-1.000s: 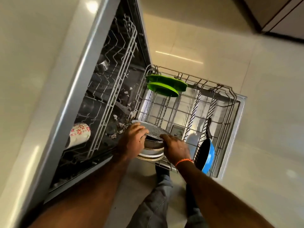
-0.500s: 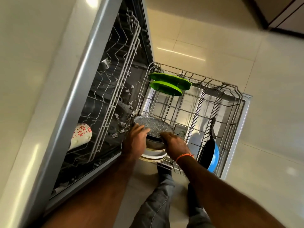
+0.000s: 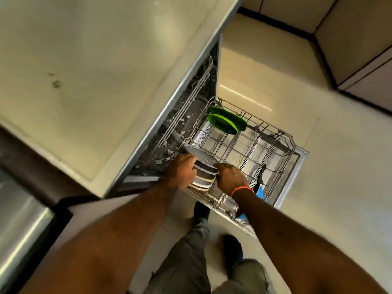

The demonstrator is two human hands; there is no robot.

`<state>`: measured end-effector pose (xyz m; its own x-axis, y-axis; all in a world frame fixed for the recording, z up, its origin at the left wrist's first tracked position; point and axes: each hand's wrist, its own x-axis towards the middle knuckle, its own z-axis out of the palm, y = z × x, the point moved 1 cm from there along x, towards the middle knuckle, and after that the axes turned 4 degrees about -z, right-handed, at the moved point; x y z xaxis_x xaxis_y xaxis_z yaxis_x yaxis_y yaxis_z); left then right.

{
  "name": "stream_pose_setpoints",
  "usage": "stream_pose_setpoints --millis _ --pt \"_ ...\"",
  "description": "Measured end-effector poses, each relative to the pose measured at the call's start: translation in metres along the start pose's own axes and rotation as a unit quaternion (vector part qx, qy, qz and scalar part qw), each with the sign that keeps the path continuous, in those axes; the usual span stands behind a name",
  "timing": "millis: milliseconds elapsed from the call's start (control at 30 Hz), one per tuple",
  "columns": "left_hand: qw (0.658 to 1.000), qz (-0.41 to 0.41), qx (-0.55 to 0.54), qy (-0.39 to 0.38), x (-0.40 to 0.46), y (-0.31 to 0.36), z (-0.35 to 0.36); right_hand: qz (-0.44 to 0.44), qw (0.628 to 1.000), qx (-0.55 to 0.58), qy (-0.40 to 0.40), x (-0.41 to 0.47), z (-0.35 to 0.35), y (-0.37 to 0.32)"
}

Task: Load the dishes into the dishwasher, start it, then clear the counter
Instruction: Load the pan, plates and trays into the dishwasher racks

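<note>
Writing or brand marks cannot be read anywhere. Left hand (image 3: pixel 182 169) and right hand (image 3: pixel 230 179) each curl round opposite sides of a stack of dishes (image 3: pixel 204 177) — a speckled grey plate (image 3: pixel 199 154) uppermost — at the near corner of the pulled-out lower rack (image 3: pixel 290 145). Two green plates (image 3: pixel 228 122) stand on edge at the rack's far corner; a blue pan (image 3: pixel 259 190) leans just beside the right wrist, partly hidden by it. The countertop (image 3: pixel 95 81) overhangs the open dishwasher (image 3: pixel 197 90).
</note>
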<state>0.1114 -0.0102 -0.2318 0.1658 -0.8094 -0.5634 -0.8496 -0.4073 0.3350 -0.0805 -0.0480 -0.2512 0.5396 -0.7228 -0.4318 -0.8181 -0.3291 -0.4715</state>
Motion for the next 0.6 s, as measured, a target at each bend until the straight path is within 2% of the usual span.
stream_pose_setpoints --millis 133,267,433,600 --pt "0.997 -0.050 -0.054 -0.017 -0.076 0.020 -0.041 -0.073 0.995 -0.062 -0.038 -0.043 -0.055 -0.047" --pt "0.993 -0.069 -0.082 0.048 -0.165 0.021 -0.067 -0.159 0.974 -0.141 -0.073 -0.094 -0.095 -0.108" --pt "0.973 -0.136 -0.136 0.130 -0.284 -0.006 -0.065 -0.290 0.929 -0.214 -0.089 -0.147 -0.102 -0.185" --pt "0.939 -0.228 -0.134 0.221 -0.397 -0.053 -0.048 -0.422 0.868 -0.244 -0.097 -0.204 -0.079 -0.271"
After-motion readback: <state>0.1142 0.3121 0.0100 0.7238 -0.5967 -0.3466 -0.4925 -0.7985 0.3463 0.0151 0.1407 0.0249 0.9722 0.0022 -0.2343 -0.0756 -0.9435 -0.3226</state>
